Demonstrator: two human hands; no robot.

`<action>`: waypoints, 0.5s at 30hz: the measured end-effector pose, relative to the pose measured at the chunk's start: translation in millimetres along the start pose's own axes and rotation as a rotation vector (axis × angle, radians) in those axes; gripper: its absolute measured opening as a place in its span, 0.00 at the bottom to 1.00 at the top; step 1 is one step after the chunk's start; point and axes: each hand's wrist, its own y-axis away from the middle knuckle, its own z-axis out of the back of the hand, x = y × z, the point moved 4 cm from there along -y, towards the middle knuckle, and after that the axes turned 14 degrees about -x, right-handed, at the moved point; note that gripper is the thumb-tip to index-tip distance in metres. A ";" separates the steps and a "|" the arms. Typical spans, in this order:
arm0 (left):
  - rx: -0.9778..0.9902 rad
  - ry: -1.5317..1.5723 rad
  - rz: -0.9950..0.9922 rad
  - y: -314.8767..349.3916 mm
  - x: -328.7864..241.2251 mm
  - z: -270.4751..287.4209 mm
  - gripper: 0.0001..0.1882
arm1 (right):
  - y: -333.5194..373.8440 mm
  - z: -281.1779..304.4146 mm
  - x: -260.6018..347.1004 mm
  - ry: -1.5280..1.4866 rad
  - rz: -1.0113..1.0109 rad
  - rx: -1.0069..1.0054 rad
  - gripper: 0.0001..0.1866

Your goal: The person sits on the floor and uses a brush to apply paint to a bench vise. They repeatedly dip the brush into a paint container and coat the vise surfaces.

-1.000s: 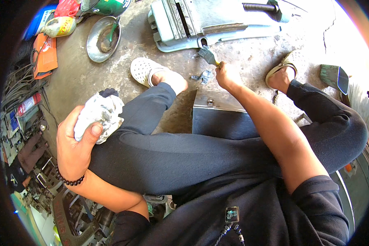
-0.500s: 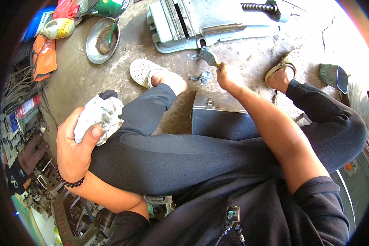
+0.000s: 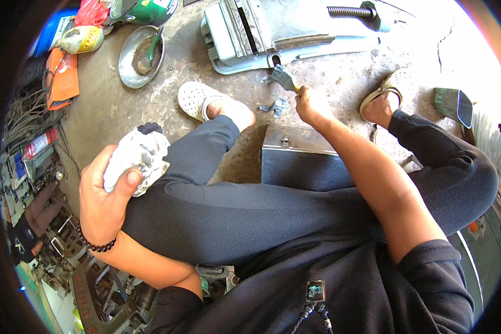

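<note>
Bunched in my left hand (image 3: pixel 103 195) is a crumpled white rag (image 3: pixel 136 158), dirty in places and with a dark patch at its top; thumb and fingers wrap round it above my left thigh. My right hand (image 3: pixel 313 106) grips a paintbrush (image 3: pixel 285 79) by its yellow handle, mostly hidden in the fist. The brush's grey-blue bristles point up and left at the lower edge of a large light blue-grey vise (image 3: pixel 228 47), by a slot in its base; I cannot tell whether they touch it. A small crumpled blue-grey scrap (image 3: pixel 275 107) lies on the floor just below the brush.
I sit on a metal box (image 3: pixel 300 142) with a latch. A metal bowl (image 3: pixel 127 69) holding a green-handled brush stands far left, beside a green can (image 3: pixel 145 11), a yellow-labelled jug (image 3: pixel 83 40) and an orange machine (image 3: pixel 63 80). A square tube piece (image 3: pixel 452 106) lies at right.
The whole view has shifted very slightly. Both hands keep their holds, and the brush stays by the vise's base.
</note>
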 end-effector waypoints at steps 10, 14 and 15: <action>-0.001 0.013 0.028 0.3 -1.3 -1.5 0.28 | 0.7 -5.5 8.7 -0.031 0.061 -0.009 0.11; 0.020 -0.016 0.017 -1.3 -2.1 -1.3 0.28 | 0.7 -0.2 -1.5 -0.010 0.049 -0.012 0.12; 0.025 -0.018 0.016 -1.5 -2.3 -0.9 0.28 | 1.9 -0.1 -1.9 -0.002 0.060 -0.005 0.12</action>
